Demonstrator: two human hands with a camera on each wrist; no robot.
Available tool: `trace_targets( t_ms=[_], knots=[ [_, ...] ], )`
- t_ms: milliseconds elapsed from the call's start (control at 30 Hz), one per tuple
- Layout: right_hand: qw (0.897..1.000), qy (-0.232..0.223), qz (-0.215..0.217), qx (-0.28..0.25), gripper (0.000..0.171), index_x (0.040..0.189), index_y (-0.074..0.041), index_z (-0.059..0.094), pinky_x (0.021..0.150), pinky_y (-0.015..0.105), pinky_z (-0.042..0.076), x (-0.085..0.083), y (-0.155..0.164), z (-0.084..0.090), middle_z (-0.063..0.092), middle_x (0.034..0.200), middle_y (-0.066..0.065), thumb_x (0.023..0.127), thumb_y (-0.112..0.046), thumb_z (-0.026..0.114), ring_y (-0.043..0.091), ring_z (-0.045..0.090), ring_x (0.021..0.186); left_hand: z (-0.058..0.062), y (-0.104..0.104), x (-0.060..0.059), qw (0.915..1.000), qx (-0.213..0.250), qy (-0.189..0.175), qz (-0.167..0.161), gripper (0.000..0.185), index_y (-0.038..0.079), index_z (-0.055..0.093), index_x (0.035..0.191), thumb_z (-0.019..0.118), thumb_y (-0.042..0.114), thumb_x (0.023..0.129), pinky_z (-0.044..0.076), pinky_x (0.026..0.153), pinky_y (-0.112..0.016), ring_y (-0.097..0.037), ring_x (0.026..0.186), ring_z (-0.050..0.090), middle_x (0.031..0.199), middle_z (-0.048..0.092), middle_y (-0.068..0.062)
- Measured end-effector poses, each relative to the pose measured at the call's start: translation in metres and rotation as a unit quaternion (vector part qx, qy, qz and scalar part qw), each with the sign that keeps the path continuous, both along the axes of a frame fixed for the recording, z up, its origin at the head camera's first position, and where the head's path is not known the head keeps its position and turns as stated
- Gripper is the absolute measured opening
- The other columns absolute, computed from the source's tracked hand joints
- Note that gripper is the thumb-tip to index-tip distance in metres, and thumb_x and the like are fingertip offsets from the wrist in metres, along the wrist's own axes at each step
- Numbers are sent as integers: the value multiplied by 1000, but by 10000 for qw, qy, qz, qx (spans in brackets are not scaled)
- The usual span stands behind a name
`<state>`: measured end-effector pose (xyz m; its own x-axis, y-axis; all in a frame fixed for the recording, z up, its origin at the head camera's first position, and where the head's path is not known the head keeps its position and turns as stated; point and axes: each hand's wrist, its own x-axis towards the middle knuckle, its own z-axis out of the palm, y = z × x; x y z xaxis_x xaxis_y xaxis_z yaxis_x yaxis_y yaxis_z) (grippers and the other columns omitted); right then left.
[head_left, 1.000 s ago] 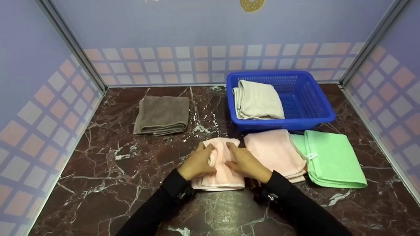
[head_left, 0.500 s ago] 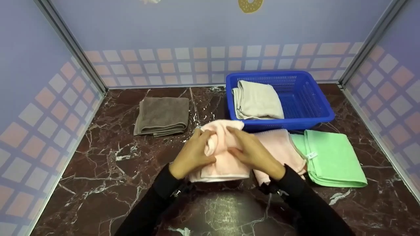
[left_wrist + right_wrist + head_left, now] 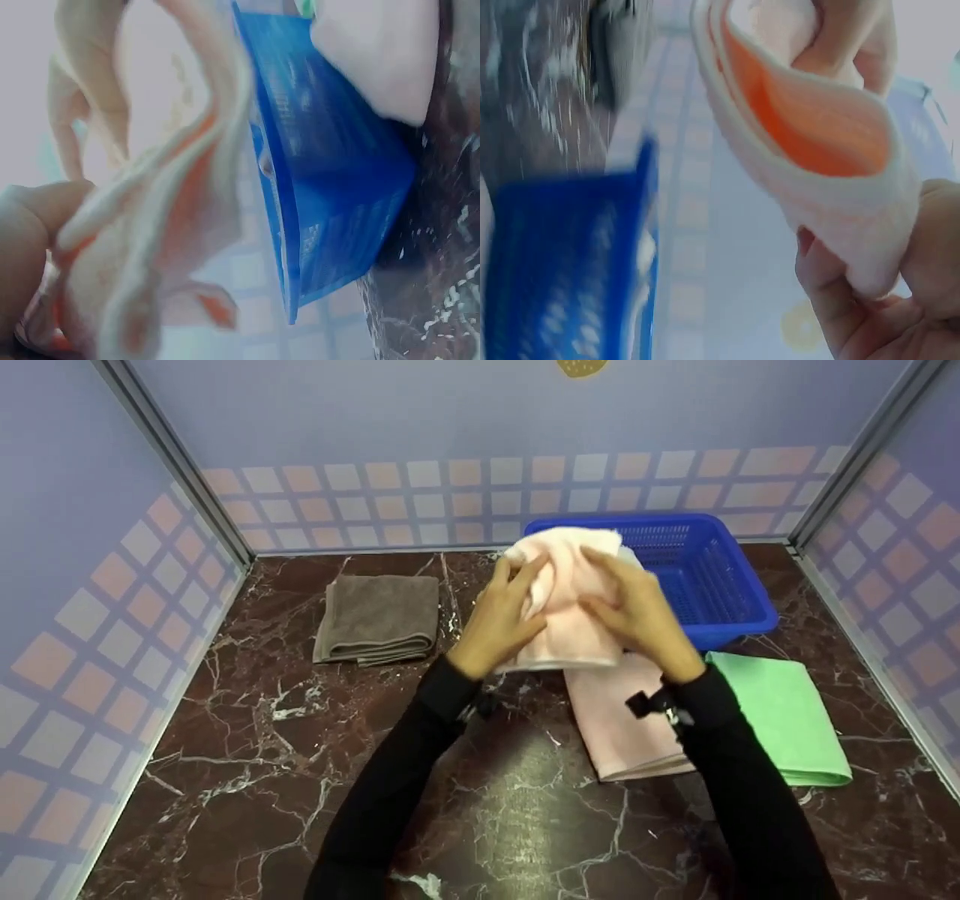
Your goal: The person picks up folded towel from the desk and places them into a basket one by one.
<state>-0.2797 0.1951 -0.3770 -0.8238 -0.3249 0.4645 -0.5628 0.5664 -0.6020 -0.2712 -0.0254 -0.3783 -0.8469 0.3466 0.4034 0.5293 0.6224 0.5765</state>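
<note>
A folded pink towel [image 3: 566, 607] is held in the air between two hands, above the near-left corner of a blue basket [image 3: 705, 577]. The left hand [image 3: 499, 619] is curled round the towel's left side, with the thumb and fingers pinching the cloth. The right hand [image 3: 637, 611] is curled over the towel's right side, fingers laid across the top. In the left wrist view, the towel's layered edges [image 3: 165, 225] are seen close up, gripped by the left hand [image 3: 30, 247], with the basket's wall [image 3: 322, 195] just beyond. In the right wrist view, the towel [image 3: 817, 142] is seen as a folded loop pinched by the right hand [image 3: 885, 300], with the basket's rim [image 3: 570, 255] lower left. Both arms are covered by black sleeves [image 3: 405, 780].

Below the raised towel, a second pink towel [image 3: 622, 720] is laid flat on the dark marble table [image 3: 225, 750], touching the basket's front. A green towel [image 3: 787, 720] is laid just to its right, partly overlapped by the right sleeve in the head view. A brown towel [image 3: 379, 619] is folded on the table, well apart to the left. The table is enclosed by pale walls [image 3: 90, 585] printed with pink and white squares.
</note>
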Motion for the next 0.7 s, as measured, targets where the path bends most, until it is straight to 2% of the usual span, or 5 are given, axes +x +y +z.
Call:
trace_targets(
  t_ms=[100, 233, 400, 533, 700],
  knots=[
    [9994, 139, -324, 60, 59, 149, -3, 53, 90, 33, 57, -21, 14, 6, 57, 148, 21, 93, -1, 72, 31, 65, 107, 1, 16, -24, 9997, 183, 130, -47, 69, 12, 51, 153, 69, 2, 88, 56, 75, -26, -16, 89, 56, 133, 47, -15],
    [9972, 288, -664, -184, 54, 145, -6, 59, 63, 16, 42, -42, 30, 1, 62, 143, 19, 93, 3, 70, 11, 48, 73, -7, 33, -49, 9991, 301, 281, -34, 55, 16, 60, 147, 68, 6, 94, 54, 89, -29, -18, 97, 56, 128, 49, -14],
    [9935, 381, -1032, -294, 49, 140, -9, 65, 59, 18, 36, -62, 42, -20, 69, 127, 22, 93, 4, 69, 7, 43, 63, -25, 45, -68, 9997, -175, 167, 102, 48, 18, 60, 146, 65, 11, 100, 47, 112, -38, -30, 127, 52, 144, 47, -17],
    [9928, 28, -1192, 66, 48, 141, -7, 64, 71, 32, 41, -76, 49, -40, 68, 123, 27, 94, 4, 66, 22, 48, 73, -40, 51, -76, 9936, -1118, -43, 139, 45, 15, 59, 148, 56, 9, 103, 43, 118, -41, -37, 140, 44, 156, 42, -18],
    [9872, -784, -1096, 853, 47, 141, 1, 61, 79, 48, 46, -83, 56, -65, 61, 130, 35, 94, -1, 66, 37, 54, 88, -56, 54, -80, 9597, -2794, -23, 289, 44, 21, 61, 145, 44, 17, 105, 36, 123, -43, -33, 151, 37, 161, 45, -8]
  ],
)
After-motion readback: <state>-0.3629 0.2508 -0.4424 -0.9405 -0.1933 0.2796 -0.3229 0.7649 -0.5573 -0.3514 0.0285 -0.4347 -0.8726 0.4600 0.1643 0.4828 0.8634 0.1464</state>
